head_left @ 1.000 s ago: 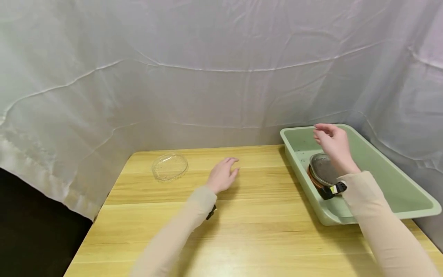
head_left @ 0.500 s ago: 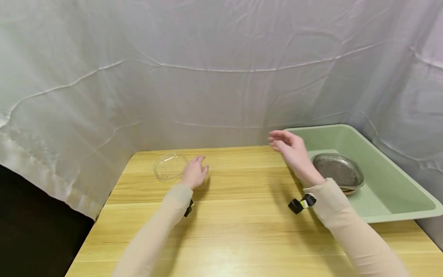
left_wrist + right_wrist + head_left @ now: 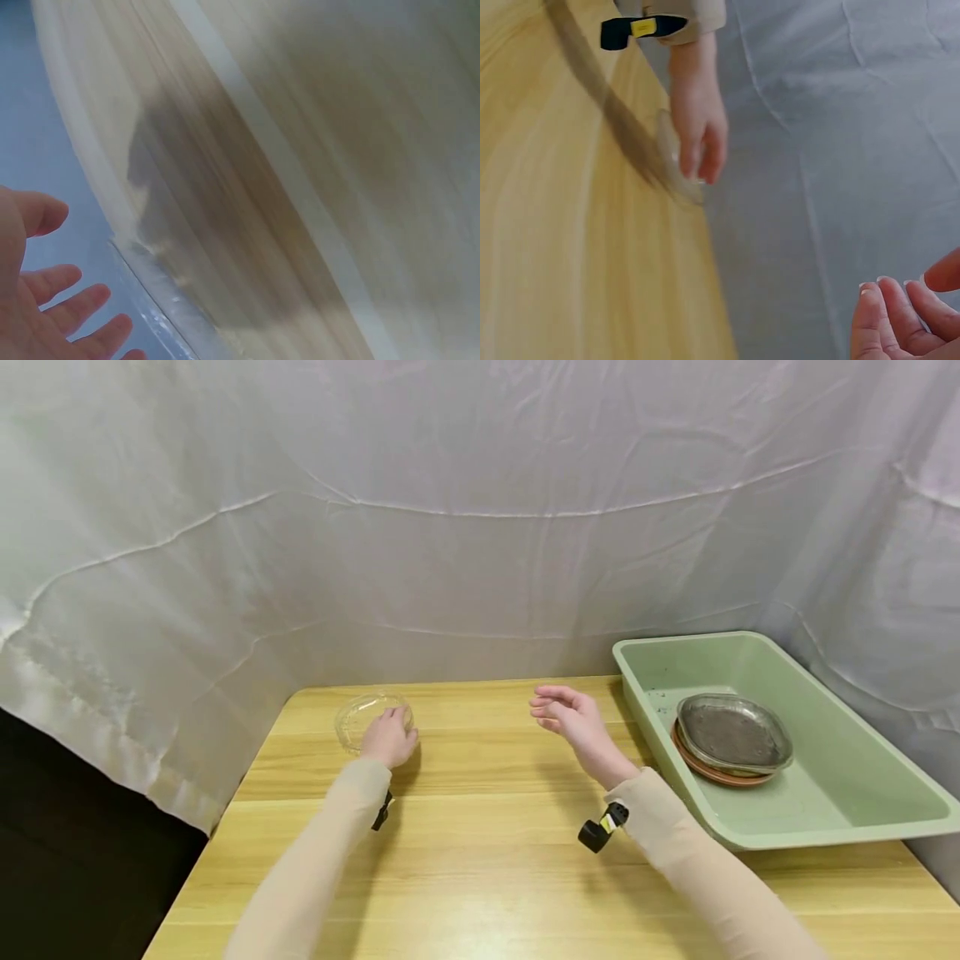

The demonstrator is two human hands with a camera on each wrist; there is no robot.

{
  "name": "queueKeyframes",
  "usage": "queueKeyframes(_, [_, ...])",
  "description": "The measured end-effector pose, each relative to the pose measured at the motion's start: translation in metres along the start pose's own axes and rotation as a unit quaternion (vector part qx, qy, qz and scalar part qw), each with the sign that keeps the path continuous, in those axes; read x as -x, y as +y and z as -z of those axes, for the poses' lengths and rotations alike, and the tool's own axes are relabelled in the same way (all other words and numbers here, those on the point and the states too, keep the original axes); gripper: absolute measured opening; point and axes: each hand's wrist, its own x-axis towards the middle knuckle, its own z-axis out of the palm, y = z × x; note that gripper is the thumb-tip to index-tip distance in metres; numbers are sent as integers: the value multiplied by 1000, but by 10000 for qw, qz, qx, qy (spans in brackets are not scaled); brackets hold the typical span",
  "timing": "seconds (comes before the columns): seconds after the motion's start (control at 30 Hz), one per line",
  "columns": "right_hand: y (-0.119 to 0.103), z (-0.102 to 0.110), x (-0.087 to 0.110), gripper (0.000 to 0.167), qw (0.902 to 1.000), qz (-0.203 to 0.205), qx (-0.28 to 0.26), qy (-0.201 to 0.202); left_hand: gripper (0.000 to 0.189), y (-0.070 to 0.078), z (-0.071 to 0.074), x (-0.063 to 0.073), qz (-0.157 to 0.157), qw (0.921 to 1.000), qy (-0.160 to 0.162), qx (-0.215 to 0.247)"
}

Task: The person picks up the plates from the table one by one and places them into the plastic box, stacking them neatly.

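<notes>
A clear, shallow, oval dish (image 3: 356, 717) lies at the table's back left. My left hand (image 3: 388, 739) reaches over its right side and covers part of it in the head view. In the left wrist view, the fingers (image 3: 81, 307) are spread and relaxed beside the edge of the clear dish (image 3: 154, 300). My right hand (image 3: 579, 731) is raised above the middle right of the table, holding nothing. Its fingers (image 3: 889, 319) bend loosely in the right wrist view.
A pale green tub (image 3: 813, 735) stands on the right of the wooden table (image 3: 480, 860). Inside, a dark glassy dish (image 3: 735, 731) sits stacked on an orange-brown saucer (image 3: 738, 780). Grey cloth (image 3: 465, 568) hangs behind the table.
My left hand has moved left to the clear dish. The right hand has come left out from over the tub and lower over the table, uncovering the stacked dishes.
</notes>
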Motion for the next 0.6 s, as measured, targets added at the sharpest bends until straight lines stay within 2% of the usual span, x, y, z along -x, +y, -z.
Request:
queueKeyframes(0.3, [34, -12, -11, 32, 9960, -563, -637, 257, 59, -9, 1, -1, 194, 9997, -156, -30])
queueKeyframes(0.6, [57, -17, -14, 39, 9903, -1099, -786, 316, 59, -16, -1, 4, 319, 9991, -248, -163])
